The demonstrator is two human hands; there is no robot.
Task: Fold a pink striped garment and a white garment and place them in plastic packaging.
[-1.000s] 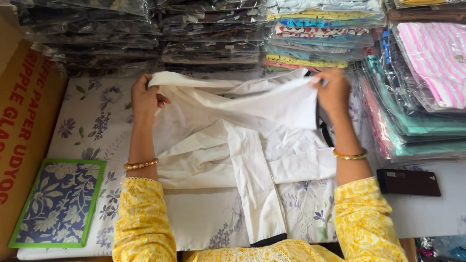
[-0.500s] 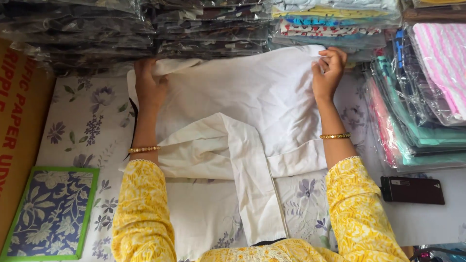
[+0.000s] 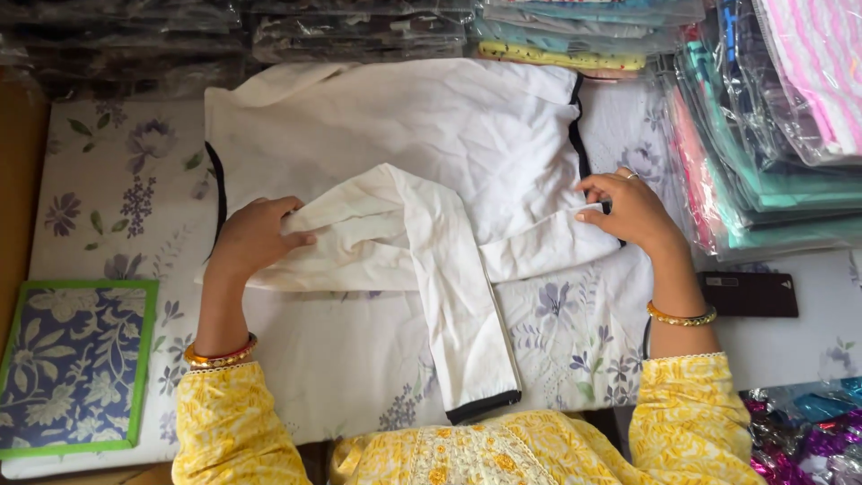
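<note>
Both hands' fingers (image 3: 289, 226) on the white garment (image 3: 395, 135) (opposite edges).

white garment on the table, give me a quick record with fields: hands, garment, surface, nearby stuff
left hand: left hand flat on folded sleeve
right hand: right hand pinching garment's right edge
garment: white garment spread flat, black trim, one sleeve hanging toward the person
surface: floral cloth
nearby: bagged clothes stacks, blue floral packet, dark flat case
</note>
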